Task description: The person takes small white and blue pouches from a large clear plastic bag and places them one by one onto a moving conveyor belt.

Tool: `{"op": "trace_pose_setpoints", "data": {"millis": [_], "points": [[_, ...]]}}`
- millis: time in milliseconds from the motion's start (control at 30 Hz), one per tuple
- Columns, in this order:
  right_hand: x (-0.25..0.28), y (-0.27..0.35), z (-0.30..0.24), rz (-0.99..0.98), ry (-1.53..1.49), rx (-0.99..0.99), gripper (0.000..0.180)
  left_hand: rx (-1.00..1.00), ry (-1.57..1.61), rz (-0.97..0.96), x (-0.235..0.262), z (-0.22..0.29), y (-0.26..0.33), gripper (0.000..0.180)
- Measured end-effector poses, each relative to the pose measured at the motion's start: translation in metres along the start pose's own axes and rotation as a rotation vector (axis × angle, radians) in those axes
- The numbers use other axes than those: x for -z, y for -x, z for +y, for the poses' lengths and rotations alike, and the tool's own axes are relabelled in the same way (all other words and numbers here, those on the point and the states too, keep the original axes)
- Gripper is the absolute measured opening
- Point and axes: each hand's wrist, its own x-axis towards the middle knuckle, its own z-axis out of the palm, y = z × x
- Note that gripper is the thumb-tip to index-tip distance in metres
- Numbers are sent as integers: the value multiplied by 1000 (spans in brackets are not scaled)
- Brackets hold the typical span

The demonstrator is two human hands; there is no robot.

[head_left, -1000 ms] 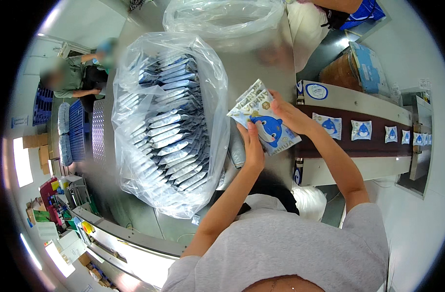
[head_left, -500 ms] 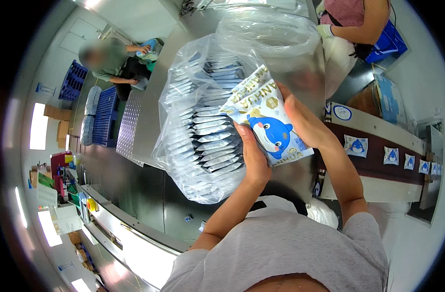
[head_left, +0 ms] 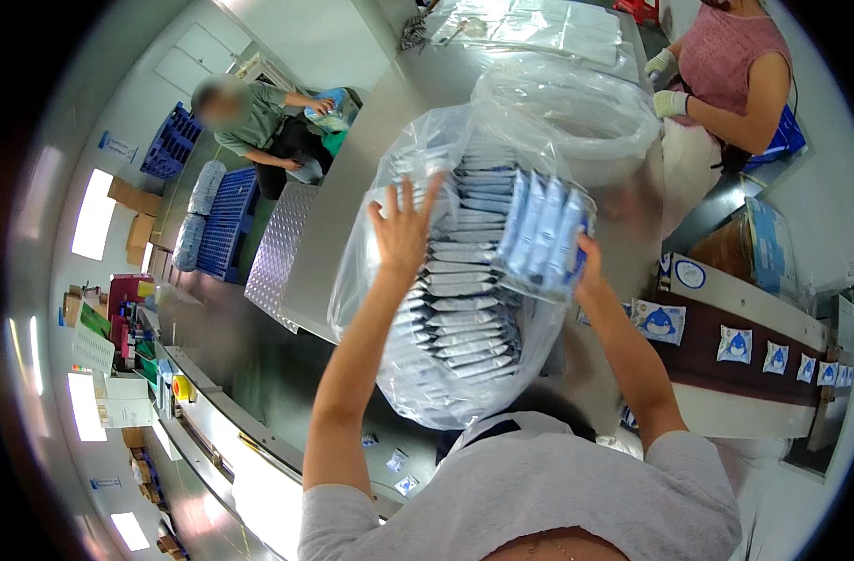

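A large clear plastic bag (head_left: pixel 436 404) lies wide on the metal table, with rows of flat, light-coloured packets (head_left: pixel 462 304) standing on edge inside. My left hand (head_left: pixel 403 232) is over the bag's left side, fingers spread, touching or nearly touching the film. My right hand (head_left: pixel 590 266) grips a small stack of pale blue packets (head_left: pixel 544 229) at its right side. The stack is edge-up above the right part of the rows; whether it touches them I cannot tell. My right fingers are partly hidden behind it.
Another clear plastic bag (head_left: pixel 562 112) sits open beyond. At right, a conveyor belt (head_left: pixel 698 351) carries several packets with a blue whale picture. A gloved co-worker (head_left: pixel 740 70) stands at far right; another person (head_left: pixel 268 126) sits far left near blue pallets (head_left: pixel 223 229). Few packets (head_left: pixel 397 460) lie on the floor.
My hands have parted: the left let go of the packets and moved left over the bag. The right carried the stack over the rows and turned it edge-up. The view has shifted.
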Motion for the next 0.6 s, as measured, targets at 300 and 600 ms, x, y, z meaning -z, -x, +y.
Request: {"op": "trace_pose_setpoints", "data": {"millis": [300,600], "points": [[-87,-136,17,-530,2352,352,99,338,449,144,49,-125,-52,40],[-43,-131,76,-220,2104,751,85,-317,1065,268,67,36,-20,45]]}}
